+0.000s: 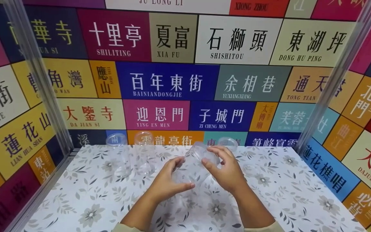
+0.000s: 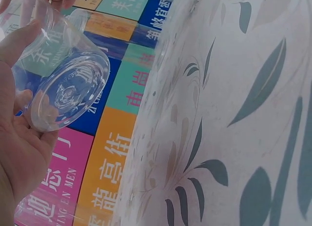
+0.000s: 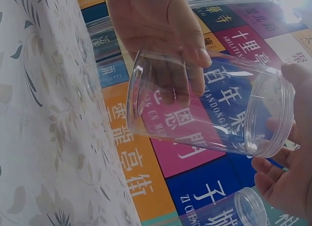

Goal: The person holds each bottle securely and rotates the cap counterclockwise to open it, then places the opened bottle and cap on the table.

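Both hands hold a clear plastic jar (image 1: 188, 169) above the table, tilted with its ringed mouth end up and to the right. My left hand (image 1: 167, 182) grips its body near the base, thumb on the near side. Around the mouth end, the fingers and thumb of my right hand (image 1: 229, 169) curl. The left wrist view shows the jar's round base (image 2: 68, 92) beside the left palm (image 2: 22, 153). In the right wrist view the jar lies sideways between the left fingers (image 3: 170, 84) and the right hand (image 3: 292, 172); its wall is see-through and no contents show.
Two more clear jars, one at the far left (image 1: 117, 154) and one beside it (image 1: 144, 153), stand toward the back of the table. Another jar (image 1: 229, 141) stands behind my right hand. A flower-patterned cloth (image 1: 92, 212) covers the table. Colourful sign panels (image 1: 167, 80) and metal posts (image 1: 333, 77) rise behind.
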`<act>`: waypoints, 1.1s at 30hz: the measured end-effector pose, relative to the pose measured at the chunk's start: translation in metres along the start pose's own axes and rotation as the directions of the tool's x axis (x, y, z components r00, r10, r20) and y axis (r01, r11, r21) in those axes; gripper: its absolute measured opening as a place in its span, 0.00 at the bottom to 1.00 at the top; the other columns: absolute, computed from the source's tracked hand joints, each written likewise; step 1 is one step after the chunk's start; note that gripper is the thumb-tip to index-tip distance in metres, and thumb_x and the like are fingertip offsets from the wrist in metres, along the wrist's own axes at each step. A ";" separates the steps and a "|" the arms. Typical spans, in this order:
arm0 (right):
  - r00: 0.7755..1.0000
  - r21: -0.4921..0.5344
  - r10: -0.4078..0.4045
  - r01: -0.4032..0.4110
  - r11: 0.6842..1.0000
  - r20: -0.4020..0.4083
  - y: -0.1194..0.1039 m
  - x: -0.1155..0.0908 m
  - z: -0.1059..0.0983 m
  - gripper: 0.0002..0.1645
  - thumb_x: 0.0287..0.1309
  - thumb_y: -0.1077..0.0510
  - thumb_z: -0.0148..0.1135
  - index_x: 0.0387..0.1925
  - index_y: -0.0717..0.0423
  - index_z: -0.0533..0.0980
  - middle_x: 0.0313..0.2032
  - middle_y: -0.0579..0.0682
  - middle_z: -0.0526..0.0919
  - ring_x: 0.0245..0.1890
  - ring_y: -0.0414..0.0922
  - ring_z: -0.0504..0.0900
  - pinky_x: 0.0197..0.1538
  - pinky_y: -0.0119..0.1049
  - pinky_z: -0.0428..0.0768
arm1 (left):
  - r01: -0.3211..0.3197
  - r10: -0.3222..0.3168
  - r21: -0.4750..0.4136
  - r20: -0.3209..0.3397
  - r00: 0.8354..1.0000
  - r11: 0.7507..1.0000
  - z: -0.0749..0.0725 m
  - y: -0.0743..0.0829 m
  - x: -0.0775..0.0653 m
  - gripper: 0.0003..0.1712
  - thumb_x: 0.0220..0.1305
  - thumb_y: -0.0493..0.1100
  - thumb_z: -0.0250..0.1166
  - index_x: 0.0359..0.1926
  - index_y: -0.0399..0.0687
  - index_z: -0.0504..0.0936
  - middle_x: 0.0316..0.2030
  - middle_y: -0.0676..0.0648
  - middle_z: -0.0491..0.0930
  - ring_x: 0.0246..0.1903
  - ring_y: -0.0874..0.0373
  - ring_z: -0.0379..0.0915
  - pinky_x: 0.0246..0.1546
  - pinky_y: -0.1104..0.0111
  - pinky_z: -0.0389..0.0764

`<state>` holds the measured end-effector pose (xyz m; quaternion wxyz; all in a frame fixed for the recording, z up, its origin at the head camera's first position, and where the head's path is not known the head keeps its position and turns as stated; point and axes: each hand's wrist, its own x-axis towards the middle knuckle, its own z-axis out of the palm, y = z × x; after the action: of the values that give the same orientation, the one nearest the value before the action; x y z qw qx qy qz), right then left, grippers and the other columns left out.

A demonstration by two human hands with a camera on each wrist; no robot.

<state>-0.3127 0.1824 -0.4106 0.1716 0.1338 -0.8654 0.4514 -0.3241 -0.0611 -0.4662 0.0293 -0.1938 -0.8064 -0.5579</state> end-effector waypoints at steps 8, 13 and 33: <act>0.997 0.046 -0.069 0.067 0.997 0.028 0.002 0.000 -0.001 0.29 0.71 0.42 0.67 0.69 0.43 0.79 0.74 0.41 0.75 0.76 0.49 0.72 0.70 0.59 0.78 | -0.003 0.003 0.000 0.001 1.000 1.000 0.000 -0.001 0.000 0.62 0.48 0.63 0.86 0.79 0.53 0.65 0.77 0.51 0.71 0.79 0.51 0.66 0.83 0.50 0.63; 0.990 0.082 -0.134 0.129 0.988 0.051 0.009 0.001 -0.003 0.28 0.73 0.50 0.63 0.71 0.46 0.79 0.75 0.41 0.75 0.76 0.48 0.72 0.69 0.59 0.76 | -0.008 0.008 0.003 0.015 1.000 1.000 0.000 -0.001 0.000 0.62 0.49 0.64 0.85 0.80 0.53 0.65 0.77 0.51 0.71 0.79 0.51 0.65 0.84 0.51 0.63; 0.999 0.001 -0.037 0.037 0.999 -0.032 0.000 0.001 -0.004 0.35 0.63 0.37 0.74 0.69 0.40 0.79 0.72 0.47 0.74 0.62 0.48 0.77 0.58 0.46 0.80 | -0.014 0.014 -0.004 0.004 1.000 1.000 0.000 -0.002 0.001 0.63 0.49 0.63 0.85 0.80 0.52 0.64 0.78 0.51 0.70 0.79 0.50 0.64 0.84 0.49 0.61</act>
<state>-0.3132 0.1862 -0.4081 0.1937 0.1426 -0.8595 0.4509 -0.3257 -0.0618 -0.4679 0.0311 -0.2005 -0.8040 -0.5590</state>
